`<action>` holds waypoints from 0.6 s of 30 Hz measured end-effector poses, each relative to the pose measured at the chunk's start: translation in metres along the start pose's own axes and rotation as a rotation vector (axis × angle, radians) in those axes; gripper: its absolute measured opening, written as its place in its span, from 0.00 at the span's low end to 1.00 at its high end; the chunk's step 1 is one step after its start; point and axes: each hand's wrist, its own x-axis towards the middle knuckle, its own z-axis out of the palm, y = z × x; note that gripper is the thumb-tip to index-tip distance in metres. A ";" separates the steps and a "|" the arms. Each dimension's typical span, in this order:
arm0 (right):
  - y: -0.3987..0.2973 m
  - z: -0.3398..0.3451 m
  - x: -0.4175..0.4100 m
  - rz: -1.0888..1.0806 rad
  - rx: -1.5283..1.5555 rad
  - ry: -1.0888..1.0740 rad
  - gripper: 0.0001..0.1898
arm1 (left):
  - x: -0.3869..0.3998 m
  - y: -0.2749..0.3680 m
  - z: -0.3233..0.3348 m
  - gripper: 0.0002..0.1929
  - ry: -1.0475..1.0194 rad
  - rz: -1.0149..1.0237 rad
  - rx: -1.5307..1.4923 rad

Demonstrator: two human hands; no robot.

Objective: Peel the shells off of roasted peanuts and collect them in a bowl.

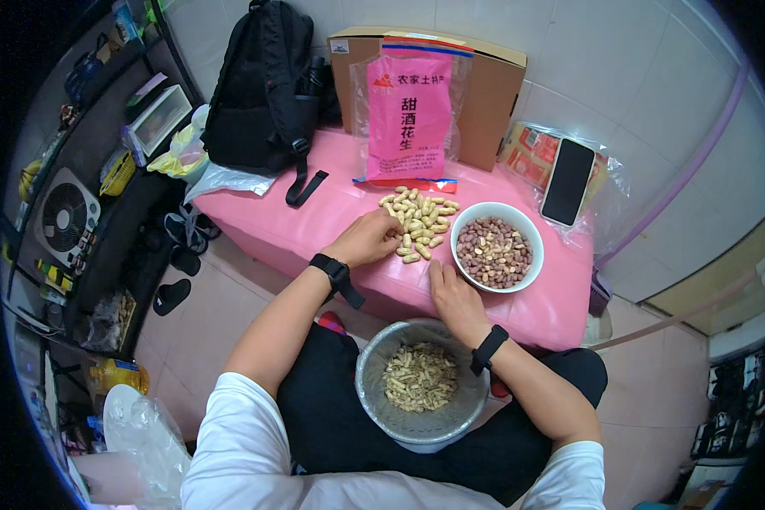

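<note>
My left hand (368, 237) is at the left side of a pile of unshelled peanuts (426, 213), its fingertips curled against the nuts. Whether a peanut is pinched there is hidden. Palm down, my right hand (457, 299) rests at the front edge of a pink padded bench (331, 172), with no object visible in it. Just beyond it stands a white bowl (537, 239) of shelled peanuts (494, 252) in reddish skins, some of them bare. Between my knees is a metal pot (382, 417) with broken peanut shells (419, 377) inside.
A pink plastic peanut bag (409, 115) leans on a cardboard box (491, 108) at the back. Left of it is a black backpack (258, 95). To the right, a smartphone (568, 182) lies on a clear plastic package (529, 150). Shelves (111, 210) hold a fan (65, 217).
</note>
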 end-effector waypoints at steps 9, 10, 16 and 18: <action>-0.001 0.018 0.020 0.040 -0.062 0.020 0.09 | 0.008 -0.006 0.010 0.07 0.048 0.052 0.051; -0.001 0.021 0.022 0.037 -0.156 0.083 0.08 | 0.008 -0.005 0.011 0.07 0.051 0.044 0.045; -0.004 0.008 0.022 0.038 -0.117 0.073 0.06 | 0.007 0.002 0.009 0.07 0.087 0.026 0.013; -0.007 0.002 0.018 0.038 -0.049 0.102 0.07 | 0.006 0.006 0.006 0.07 0.096 0.020 -0.003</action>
